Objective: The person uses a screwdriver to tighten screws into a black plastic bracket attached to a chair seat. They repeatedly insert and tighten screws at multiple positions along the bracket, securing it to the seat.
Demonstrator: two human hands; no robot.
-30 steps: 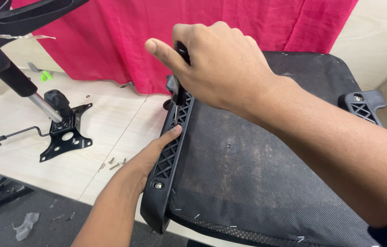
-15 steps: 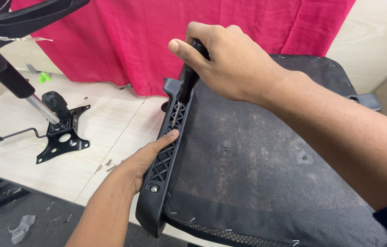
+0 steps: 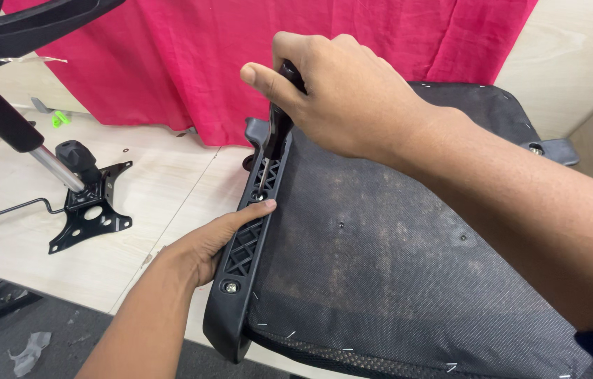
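Observation:
An upturned chair seat (image 3: pixel 409 281) with dusty black fabric lies on the pale wooden table (image 3: pixel 23 260). A black latticed plastic rail (image 3: pixel 240 260) runs along its left edge, with a screw near its front end. My left hand (image 3: pixel 202 245) presses against the outer side of that rail, fingertips on its top. My right hand (image 3: pixel 345 105) is closed around the black handle of a screwdriver (image 3: pixel 279 126), held upright with its thin shaft pointing down into the rail's far part.
A black metal chair mechanism plate (image 3: pixel 89 210) with a lever and a gas cylinder (image 3: pixel 44 158) lies left on the table. A red cloth (image 3: pixel 205 56) hangs behind. A small green piece (image 3: pixel 60 118) sits far left. Another black bracket (image 3: pixel 552 149) sticks out at the seat's right.
My right hand has drawn back along the rail toward its far end and now stands the screwdriver upright there. My left hand stays on the rail's side.

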